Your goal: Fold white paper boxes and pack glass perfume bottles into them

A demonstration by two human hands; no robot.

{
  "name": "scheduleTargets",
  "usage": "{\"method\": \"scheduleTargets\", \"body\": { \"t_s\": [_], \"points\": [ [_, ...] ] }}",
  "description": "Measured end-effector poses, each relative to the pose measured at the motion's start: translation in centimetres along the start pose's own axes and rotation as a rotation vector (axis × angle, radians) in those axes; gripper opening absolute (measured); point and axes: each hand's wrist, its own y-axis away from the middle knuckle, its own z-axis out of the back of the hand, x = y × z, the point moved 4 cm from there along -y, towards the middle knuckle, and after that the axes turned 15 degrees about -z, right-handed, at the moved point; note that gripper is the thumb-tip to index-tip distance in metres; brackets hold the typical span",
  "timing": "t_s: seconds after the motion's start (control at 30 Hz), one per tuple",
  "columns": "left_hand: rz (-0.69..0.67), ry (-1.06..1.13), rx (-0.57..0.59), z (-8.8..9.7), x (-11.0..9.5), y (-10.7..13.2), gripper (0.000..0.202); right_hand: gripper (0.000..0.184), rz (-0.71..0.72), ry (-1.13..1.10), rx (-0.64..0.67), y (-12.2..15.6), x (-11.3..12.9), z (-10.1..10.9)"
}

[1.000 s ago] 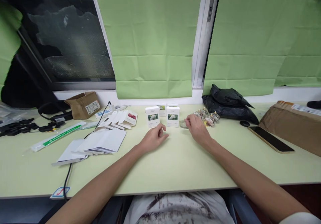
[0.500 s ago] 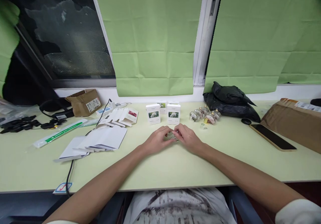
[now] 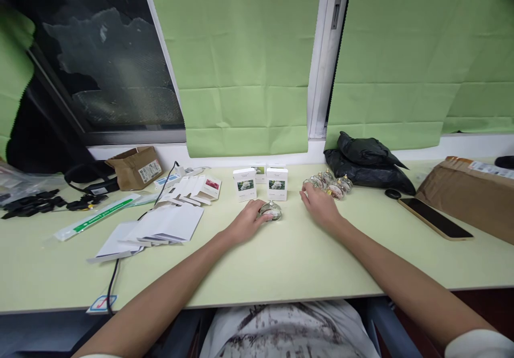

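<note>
My left hand (image 3: 248, 221) is closed around the left side of a round, flattened clear glass bottle (image 3: 273, 211) with a small neck on top and a pale label. The bottle rests at the table, just in front of two white boxes with flower pictures, the left box (image 3: 244, 184) and the right box (image 3: 277, 184). Off to the right, my right hand (image 3: 321, 208) hovers low with fingers loosely bent and apart, nothing visible in them. Its fingertips are beside a cluster of similar ornate bottles (image 3: 337, 187). Whether they touch a bottle is hidden.
Flattened white cartons (image 3: 172, 221) lie at the left, beside a black cable (image 3: 112, 277) and an open brown carton (image 3: 134, 168). Black plastic bags (image 3: 369, 168), a phone (image 3: 436, 219) and a large brown parcel (image 3: 469, 197) are on the right. Another white box (image 3: 259, 172) stands behind.
My right hand has left the bottle and moved right to the bottle cluster. My left hand keeps the bottle, which is now more exposed. The view has shifted slightly.
</note>
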Motion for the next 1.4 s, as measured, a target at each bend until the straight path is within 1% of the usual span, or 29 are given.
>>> {"method": "scheduleTargets", "body": {
  "t_s": [0.1, 0.2, 0.37, 0.5, 0.67, 0.9, 1.1, 1.23, 1.4],
  "points": [
    [0.037, -0.010, -0.026, 0.2, 0.9, 0.0, 0.032, 0.024, -0.064, 0.208, -0.042, -0.8, -1.6, -0.3],
    [0.046, -0.026, -0.039, 0.3, 1.2, -0.1, 0.032, 0.029, -0.137, 0.302, -0.063, -1.0, -2.6, -0.5],
    [0.026, -0.031, -0.038, 0.4, 1.2, -0.1, 0.031, 0.036, -0.179, 0.321, -0.028, -0.7, -2.9, -1.1],
    [0.022, -0.028, -0.032, 0.4, 1.1, -0.1, 0.032, 0.047, -0.202, 0.350, 0.011, -0.5, -3.2, -1.8],
    [0.021, -0.019, -0.022, 0.5, 1.0, -0.1, 0.031, 0.045, -0.251, 0.373, 0.129, -0.3, -3.7, -2.5],
    [0.017, -0.011, -0.032, 0.5, 1.0, -0.1, 0.031, 0.039, -0.195, 0.317, 0.171, 0.1, -2.8, -2.4],
    [0.023, -0.010, -0.023, 0.5, 1.0, -0.1, 0.031, 0.031, -0.125, 0.261, 0.201, 0.3, -1.5, -1.9],
    [0.027, -0.006, -0.023, 0.6, 1.0, -0.1, 0.033, 0.027, -0.123, 0.226, 0.228, 0.4, -1.3, -1.6],
    [0.028, -0.020, -0.025, 0.5, 1.3, -0.1, 0.033, 0.024, -0.105, 0.173, 0.250, 0.4, -1.2, -2.0]
  ]
}}
